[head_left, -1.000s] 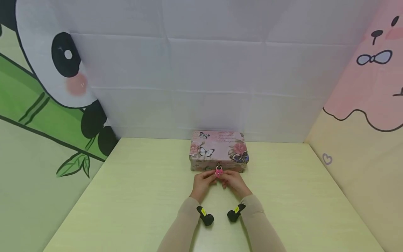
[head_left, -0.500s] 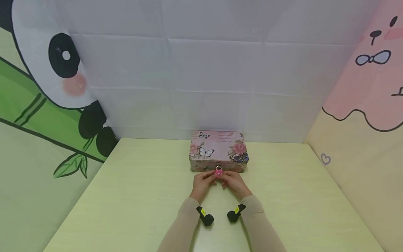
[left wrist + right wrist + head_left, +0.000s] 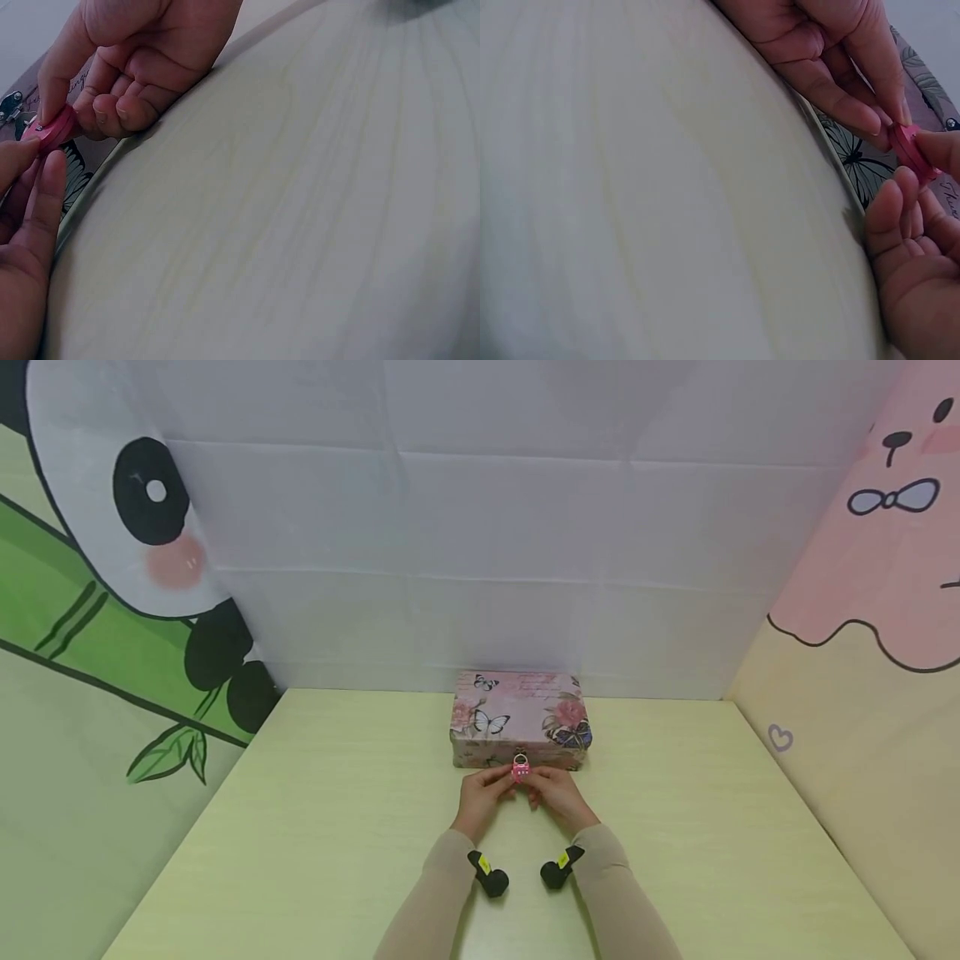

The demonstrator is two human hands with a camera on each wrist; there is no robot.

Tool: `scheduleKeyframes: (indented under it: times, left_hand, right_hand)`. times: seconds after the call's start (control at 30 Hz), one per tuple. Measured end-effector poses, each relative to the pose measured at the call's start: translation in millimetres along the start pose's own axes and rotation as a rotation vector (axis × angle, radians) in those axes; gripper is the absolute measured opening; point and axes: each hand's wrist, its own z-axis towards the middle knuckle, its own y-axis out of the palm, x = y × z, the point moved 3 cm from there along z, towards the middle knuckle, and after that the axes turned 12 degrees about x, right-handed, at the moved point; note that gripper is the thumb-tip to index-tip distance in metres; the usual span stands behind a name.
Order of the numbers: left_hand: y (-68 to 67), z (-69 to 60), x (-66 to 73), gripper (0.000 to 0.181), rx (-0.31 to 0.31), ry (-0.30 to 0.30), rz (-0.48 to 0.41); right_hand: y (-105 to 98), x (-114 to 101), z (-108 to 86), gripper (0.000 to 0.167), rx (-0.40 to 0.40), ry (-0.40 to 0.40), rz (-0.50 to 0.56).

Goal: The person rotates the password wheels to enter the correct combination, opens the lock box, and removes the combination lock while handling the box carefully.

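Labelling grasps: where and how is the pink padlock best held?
Likely by both side edges of the pink padlock, below the shackle, coming from the front: the body sits shackle-up with the box behind, and the left hand and right hand pinch it from either side.

The lock point(image 3: 521, 773) has a smooth pink body that looks like plastic or enamel, with a faint sheen, and a shackle point(image 3: 521, 755) of bright metal. The clasp point(image 3: 10, 105) is shiny metal too. The box point(image 3: 520, 702) is smooth and printed, with a low gloss; tin or card, I can't tell. The counter point(image 3: 337, 818) is matt, pale, wood-grained. The far sheet point(image 3: 517, 518) looks like thin creased cloth, the sleeves point(image 3: 427, 893) soft matt cloth, the wrist cameras point(image 3: 493, 882) dull black plastic
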Motion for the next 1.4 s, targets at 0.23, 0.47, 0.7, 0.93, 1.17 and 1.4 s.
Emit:
scheduleKeyframes:
  times: [0.23,0.47,0.7,0.93,1.17,1.4]
  left_hand:
    - [1.2,-4.9,8.0,0.025,0.004,0.004,0.013]
    - [1.4,-5.8,9.4,0.025,0.022,-0.015,0.012]
    - [0.7,-3.5,3.4,0.026,0.024,-0.020,0.011]
    - [0.1,-10.9,16.6,0.025,0.006,-0.023,0.013]
    - [0.3,-9.1,14.6,0.025,0.008,-0.018,0.027]
    - [0.2,-8.0,12.8,0.025,0.009,-0.023,0.030]
  right_hand:
    - [0,-5,-4.4,0.013,0.017,0.011,-0.016]
    - [0,-8,-7.7,0.016,0.001,0.026,0.012]
    - [-1,-10,-10.3,0.013,-0.005,0.039,0.034]
    - [0,-12,-13.3,0.012,-0.001,0.035,0.039]
    - [1,-11,-11.5,0.013,-0.004,0.013,0.032]
    - [1,-10,-10.1,0.013,0.021,0.016,0.008]
